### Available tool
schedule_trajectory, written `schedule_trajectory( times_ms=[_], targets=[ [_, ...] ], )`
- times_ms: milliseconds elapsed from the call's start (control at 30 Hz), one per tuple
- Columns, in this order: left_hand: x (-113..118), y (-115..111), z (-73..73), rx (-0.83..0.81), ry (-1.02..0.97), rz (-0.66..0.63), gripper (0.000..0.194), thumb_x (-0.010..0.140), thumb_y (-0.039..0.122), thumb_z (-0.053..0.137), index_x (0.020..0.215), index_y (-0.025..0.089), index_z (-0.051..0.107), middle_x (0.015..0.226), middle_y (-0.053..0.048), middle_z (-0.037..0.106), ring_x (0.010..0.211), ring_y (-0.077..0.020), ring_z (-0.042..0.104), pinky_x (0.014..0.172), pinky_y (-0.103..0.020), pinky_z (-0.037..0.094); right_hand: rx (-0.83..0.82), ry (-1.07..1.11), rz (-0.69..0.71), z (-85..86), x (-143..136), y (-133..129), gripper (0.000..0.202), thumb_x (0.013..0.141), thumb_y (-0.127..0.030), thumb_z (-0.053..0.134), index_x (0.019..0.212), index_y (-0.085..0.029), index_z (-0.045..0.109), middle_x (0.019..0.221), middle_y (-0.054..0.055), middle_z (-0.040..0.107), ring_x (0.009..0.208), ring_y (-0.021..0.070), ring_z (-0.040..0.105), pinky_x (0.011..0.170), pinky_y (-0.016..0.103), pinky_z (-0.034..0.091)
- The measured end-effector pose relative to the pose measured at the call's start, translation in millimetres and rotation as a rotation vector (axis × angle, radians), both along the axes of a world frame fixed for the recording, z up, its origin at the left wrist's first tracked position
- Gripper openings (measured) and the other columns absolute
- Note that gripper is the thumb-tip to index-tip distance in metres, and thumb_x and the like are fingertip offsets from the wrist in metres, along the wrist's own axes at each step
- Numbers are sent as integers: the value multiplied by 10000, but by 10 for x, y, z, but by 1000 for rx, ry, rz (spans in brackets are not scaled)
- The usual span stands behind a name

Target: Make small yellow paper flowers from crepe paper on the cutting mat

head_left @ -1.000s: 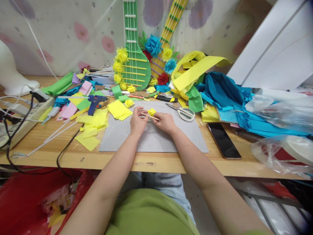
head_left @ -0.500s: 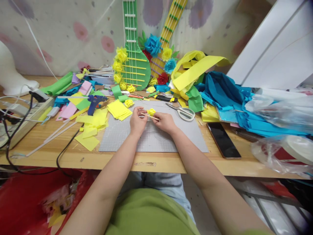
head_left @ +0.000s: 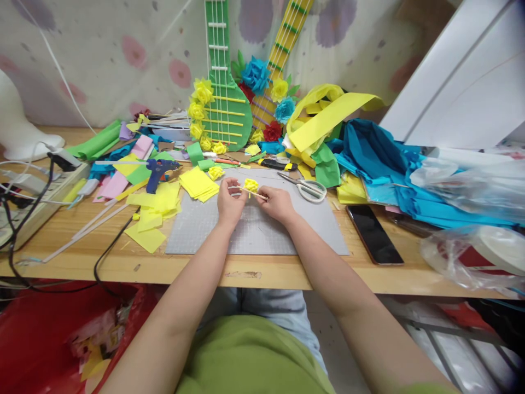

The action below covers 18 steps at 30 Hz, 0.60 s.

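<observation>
Yellow flower, thin stick between half-curled hands

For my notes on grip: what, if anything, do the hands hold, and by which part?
The right hand grips a thin stick near one end; whether the left hand holds its other end or the yellow flower cannot be told.
</observation>
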<state>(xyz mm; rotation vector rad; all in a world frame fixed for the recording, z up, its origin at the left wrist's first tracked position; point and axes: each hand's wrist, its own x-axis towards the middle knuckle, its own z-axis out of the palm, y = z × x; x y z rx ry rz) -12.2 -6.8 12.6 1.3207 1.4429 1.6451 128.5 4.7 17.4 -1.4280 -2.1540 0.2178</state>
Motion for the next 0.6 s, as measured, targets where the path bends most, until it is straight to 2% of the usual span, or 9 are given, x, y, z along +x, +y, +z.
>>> schedule_trajectory(
  times_ms=[167,300,600],
  targets=[
    [-11,-15,15,13,19,-75,319,631,69,526,914,214,505,958,-22,582,782,-120,582,582,-200,456,-7,63,-57,-47,8,31,144,741,-303,490,748,-226,611,699,2,652,629,138,545,575,233,318],
    [-26,-20,9,33,88,-94,256,675,89,517,904,197,558,920,-34,616,801,-130,580,618,-219,470,-20,102,-71,-52,11,39,131,720,-295,494,735,-221,601,695,-1,643,620,135,534,570,233,321],
    [-49,42,-72,40,11,-137,263,700,181,567,960,185,603,1030,-64,626,841,-139,580,662,-237,488,-148,198,5,-16,35,42,105,678,-279,520,709,-196,577,634,-21,596,571,107,486,549,215,311]
  ],
)
